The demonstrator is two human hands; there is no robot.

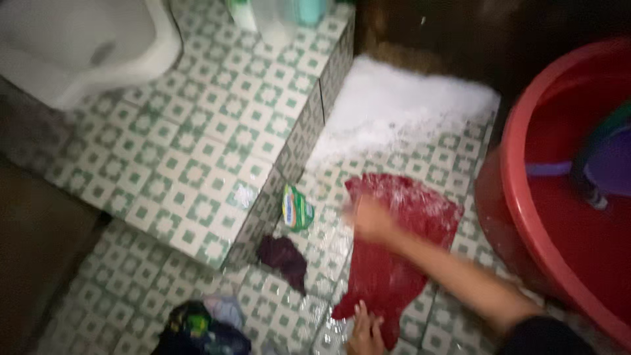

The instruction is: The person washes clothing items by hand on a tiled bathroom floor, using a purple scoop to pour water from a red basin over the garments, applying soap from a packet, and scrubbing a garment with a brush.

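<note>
A wet dark red cloth point(401, 243) lies spread on the green-and-white tiled floor point(282, 309), with soap suds on its upper part. My right hand point(373, 220) rests on the cloth's left upper side, blurred by motion, and whether it grips anything I cannot tell. My left hand point(365, 332) presses flat on the cloth's lower end at the bottom edge of the view.
White foam point(401, 105) covers the floor behind the cloth. A big red tub point(526, 197) stands at right. A raised tiled step point(197, 144) carries a white squat toilet point(85, 46). A green sachet point(297, 207), a dark purple garment point(284, 258) and a clothes pile point(204, 329) lie nearby.
</note>
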